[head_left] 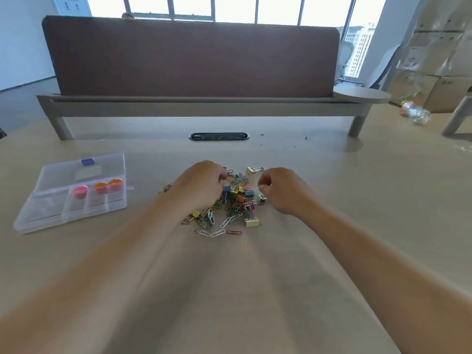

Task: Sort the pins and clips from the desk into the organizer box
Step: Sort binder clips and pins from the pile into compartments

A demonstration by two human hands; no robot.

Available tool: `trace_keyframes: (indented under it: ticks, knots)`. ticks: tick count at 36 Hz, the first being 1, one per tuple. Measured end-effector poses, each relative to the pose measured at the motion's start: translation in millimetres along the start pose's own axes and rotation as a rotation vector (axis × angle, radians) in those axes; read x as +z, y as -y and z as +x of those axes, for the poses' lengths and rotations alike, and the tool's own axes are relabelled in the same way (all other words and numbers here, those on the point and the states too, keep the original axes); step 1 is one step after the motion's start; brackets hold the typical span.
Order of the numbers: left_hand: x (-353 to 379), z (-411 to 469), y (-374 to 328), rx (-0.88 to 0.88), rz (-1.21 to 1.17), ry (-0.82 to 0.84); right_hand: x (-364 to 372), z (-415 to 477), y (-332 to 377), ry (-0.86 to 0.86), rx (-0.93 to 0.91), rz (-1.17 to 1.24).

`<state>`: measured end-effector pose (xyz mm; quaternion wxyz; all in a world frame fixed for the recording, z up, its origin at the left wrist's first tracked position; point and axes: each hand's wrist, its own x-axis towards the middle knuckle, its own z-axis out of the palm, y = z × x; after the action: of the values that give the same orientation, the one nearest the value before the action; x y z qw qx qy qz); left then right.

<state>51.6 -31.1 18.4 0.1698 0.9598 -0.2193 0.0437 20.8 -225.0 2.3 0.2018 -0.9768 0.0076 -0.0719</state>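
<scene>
One clip pile [236, 200] mid-desk [370, 213], too tangled to count. Left hand [200, 186] curled onto it, right hand [282, 191] curled at its right edge; grip on anything, cannot tell. One organizer box [48, 218] far left, lid open, wide gap to pile: one pink piece [81, 191], two orange pieces [101, 187].

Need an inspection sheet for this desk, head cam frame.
Surface: light wood desk, few dark specks by the far edge.
Job's things: mixed pile of clips at centre; clear organizer box to its left, pink and orange pieces inside.
Clutter: plastic bottle far right.
Grippers: left hand and right hand curled at the pile; hold unclear.
Cables: nothing seen; grommet slot only.
Surroundings: brown divider, windows, stacked boxes.
</scene>
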Motion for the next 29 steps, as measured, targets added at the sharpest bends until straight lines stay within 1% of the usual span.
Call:
trace_keyframes:
  ticks: [6,9,13,18,21,25,29]
  knots:
    - [14.8,15.2,5.9,-0.047,0.002,0.089,15.9,25.0,-4.4,-0.006,-0.043,-0.004]
    - [19.2,20.8,9.2,-0.042,0.015,0.091,22.1,37.9,-6.3,-0.012,-0.08,-0.026]
    - [21.5,26.4,11.6,-0.046,0.012,0.09,27.0,52.1,-5.4,-0.034,-0.074,-0.014]
    - [21.6,30.8,14.4,-0.054,-0.011,0.106,26.4,65.7,-6.1,0.012,-0.102,-0.086]
    - [21.7,30.6,15.1,-0.068,-0.051,0.102,25.8,72.0,-5.5,0.032,-0.081,-0.113]
    - [20.7,32.4,17.3,-0.09,-0.108,0.116,25.8,73.6,-4.7,0.005,-0.059,-0.125]
    - [17.4,34.3,15.9,-0.089,-0.175,0.121,22.4,69.8,-6.7,0.021,-0.048,-0.151]
